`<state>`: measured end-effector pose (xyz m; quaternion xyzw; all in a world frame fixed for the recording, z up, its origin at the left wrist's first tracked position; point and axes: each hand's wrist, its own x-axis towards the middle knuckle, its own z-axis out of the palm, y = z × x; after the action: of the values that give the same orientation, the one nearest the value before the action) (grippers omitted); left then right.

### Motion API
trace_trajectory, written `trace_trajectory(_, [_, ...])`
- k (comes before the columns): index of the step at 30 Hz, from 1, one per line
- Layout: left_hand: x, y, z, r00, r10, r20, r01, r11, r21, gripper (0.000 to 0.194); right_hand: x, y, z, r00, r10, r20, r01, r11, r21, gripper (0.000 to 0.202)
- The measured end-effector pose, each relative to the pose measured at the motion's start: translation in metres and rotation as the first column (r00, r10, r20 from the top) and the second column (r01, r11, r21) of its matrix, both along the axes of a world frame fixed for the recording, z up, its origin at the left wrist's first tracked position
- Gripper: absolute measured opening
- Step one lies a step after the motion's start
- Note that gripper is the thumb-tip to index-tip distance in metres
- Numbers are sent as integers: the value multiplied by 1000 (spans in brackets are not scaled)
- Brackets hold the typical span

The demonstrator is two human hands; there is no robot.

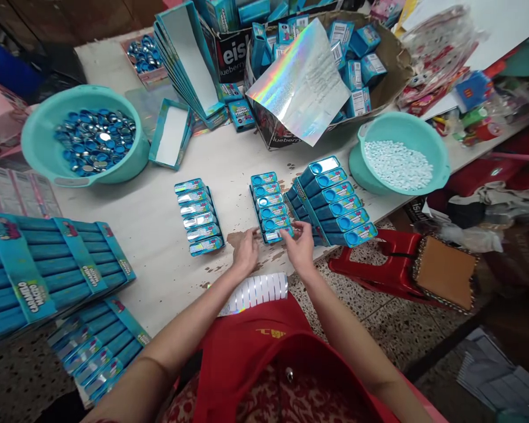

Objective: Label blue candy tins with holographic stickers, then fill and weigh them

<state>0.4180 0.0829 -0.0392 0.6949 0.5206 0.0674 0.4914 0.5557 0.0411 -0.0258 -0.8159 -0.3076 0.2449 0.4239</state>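
Currently, hands flank blue containers; separate tubs hold caps and white pellets.

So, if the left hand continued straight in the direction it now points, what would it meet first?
Probably the middle row of blue containers, close ahead of the left hand; depth is unclear, so I cannot tell whether they touch.

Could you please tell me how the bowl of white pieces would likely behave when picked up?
The turquoise bowl would probably feel stiff, as its rim holds a round shape. The white pieces may shift if it tilts, since they lie loose inside.
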Motion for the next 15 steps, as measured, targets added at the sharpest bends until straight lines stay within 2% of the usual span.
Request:
trace_trajectory(2, [5, -18, 0, 999, -53, 1, 53, 997, 60, 67, -3, 1, -1, 997, 1, 79, 0, 1000, -15, 34])
trace_trajectory(4, [3, -30, -1, 985, -159, -65, 161, 987, 19, 78, -4, 1, -1, 990, 1, 142, 3, 1000, -28, 28])
trace_trajectory(6, [-15, -31, -1, 961, -243, -133, 241, 970, -34, 69, -5, -3, 3, 986, -14, 166, 15, 1000, -1, 25])
trace_trajectory(9, [-70, -16, -2, 943, -278, -184, 269, 961, -69, 42, -10, -22, 12, 978, -18, 210, 0, 996, 86, 28])
trace_trajectory(10, [-92, -12, -3, 937, -275, -214, 264, 961, -80, 39, -15, -30, 14, 973, 24, 231, -48, 994, 100, 28])
trace_trajectory(12, [-131, -7, -4, 924, -303, -231, 269, 948, -171, 34, -31, -46, 14, 951, 210, 229, -233, 969, 81, 23])
trace_trajectory(13, [-146, -6, -5, 926, -320, -202, 270, 932, -242, 30, -42, -52, 12, 924, 331, 192, -348, 936, 60, 20])
trace_trajectory(15, [-163, -10, -8, 950, -296, -97, 239, 893, -383, 26, -67, -57, 3, 828, 556, 79, -559, 829, 16, 19])
